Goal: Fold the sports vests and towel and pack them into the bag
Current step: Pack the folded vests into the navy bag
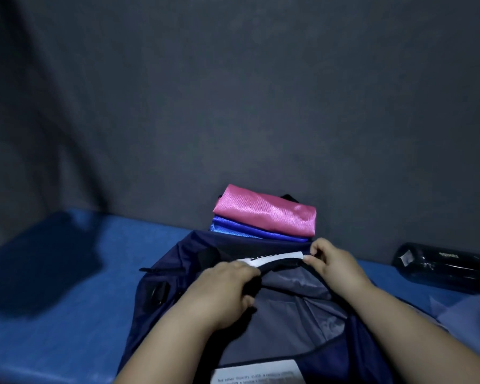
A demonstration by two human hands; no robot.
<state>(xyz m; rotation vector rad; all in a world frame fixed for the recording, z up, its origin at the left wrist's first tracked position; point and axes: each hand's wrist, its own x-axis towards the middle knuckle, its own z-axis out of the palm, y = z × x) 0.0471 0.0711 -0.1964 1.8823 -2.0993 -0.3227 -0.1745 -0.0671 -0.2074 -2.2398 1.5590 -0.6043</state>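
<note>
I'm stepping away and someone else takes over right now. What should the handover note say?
Left hand grips the bag by its rim. Right hand pinches the rim by the white label. Together they hold the mouth open.
Pink vest lies folded on the blue vests, behind the bag.
Pale cloth at far right may be the towel; whether it is folded is unclear.
Done: vests folded.
Left: pack vests and towel. Only grey lining shows inside.

The bag [161,275] sits on the worktop [53,314]. Behind it, against the wall [233,92], lie stacked vests [263,214]. A bottle [444,266] lies to the right, a cloth [466,314] before it. On the bag's far rim, the left hand [222,289] grips left of the right hand [333,261].
</note>
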